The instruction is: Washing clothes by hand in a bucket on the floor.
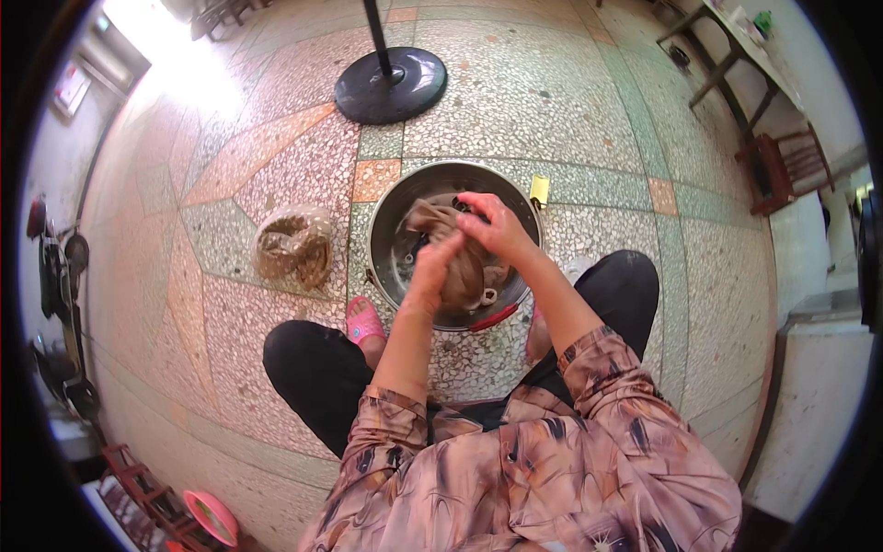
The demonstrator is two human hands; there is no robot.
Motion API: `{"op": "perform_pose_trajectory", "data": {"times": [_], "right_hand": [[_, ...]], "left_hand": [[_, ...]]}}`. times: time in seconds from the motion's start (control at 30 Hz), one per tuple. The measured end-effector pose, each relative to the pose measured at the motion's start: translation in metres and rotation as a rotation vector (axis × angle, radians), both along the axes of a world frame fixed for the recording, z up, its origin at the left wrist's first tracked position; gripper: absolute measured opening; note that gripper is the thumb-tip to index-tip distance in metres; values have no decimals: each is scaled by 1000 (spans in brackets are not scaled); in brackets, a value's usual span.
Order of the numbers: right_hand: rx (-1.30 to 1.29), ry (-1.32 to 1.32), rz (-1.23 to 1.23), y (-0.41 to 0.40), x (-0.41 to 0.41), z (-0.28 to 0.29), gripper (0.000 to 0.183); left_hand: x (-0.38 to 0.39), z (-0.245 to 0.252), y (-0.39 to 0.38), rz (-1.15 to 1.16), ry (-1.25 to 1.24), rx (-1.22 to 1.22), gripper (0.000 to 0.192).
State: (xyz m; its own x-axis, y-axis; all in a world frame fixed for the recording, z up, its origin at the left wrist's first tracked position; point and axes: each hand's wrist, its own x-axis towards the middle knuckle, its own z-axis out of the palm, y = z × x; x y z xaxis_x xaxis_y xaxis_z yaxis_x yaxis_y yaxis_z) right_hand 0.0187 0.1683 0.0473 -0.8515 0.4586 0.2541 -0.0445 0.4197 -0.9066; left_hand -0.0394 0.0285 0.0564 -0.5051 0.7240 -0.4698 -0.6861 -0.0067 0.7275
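A round metal basin (381,276) stands on the floor between my feet, with wet cloth inside it. My left hand (441,265) grips a brown cloth (463,279) that is bunched up and hangs down into the basin. Close by, at the cloth's upper part, my right hand (493,224) has bent fingers on dark and brown fabric; how firmly it holds is partly hidden. A red object (494,318) lies along the basin's near rim. Small pale rings (489,297) show beside the cloth.
Left of the basin sits a dotted bag (314,219) with brown fabric in it. A yellow packet (540,190) lies by the far right rim. Beyond the basin is a round black stand base (391,84). A wooden chair (776,169) stands at the far right, a pink basin (211,519) at lower left.
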Motion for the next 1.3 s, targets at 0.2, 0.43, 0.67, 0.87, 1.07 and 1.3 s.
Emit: {"op": "perform_pose_trajectory", "data": {"times": [0.2,0.43,0.67,0.87,1.07,1.3], "right_hand": [[-582,-283,271,8,6,-20,58],[-106,-436,379,-17,4,-9,52],[-285,-204,355,5,-9,112,39],[-252,-317,392,43,-35,118,39],[82,-676,299,72,-39,39,30],[-46,-624,480,63,-44,42,53]], "left_hand": [[-27,50,-8,337,-87,266,30],[-32,179,-3,201,10,422,32],[-36,277,-12,58,373,610,28],[-58,253,-22,-38,391,459,31],[-75,166,-10,-8,167,276,27],[-59,82,7,55,168,-84,29]]}}
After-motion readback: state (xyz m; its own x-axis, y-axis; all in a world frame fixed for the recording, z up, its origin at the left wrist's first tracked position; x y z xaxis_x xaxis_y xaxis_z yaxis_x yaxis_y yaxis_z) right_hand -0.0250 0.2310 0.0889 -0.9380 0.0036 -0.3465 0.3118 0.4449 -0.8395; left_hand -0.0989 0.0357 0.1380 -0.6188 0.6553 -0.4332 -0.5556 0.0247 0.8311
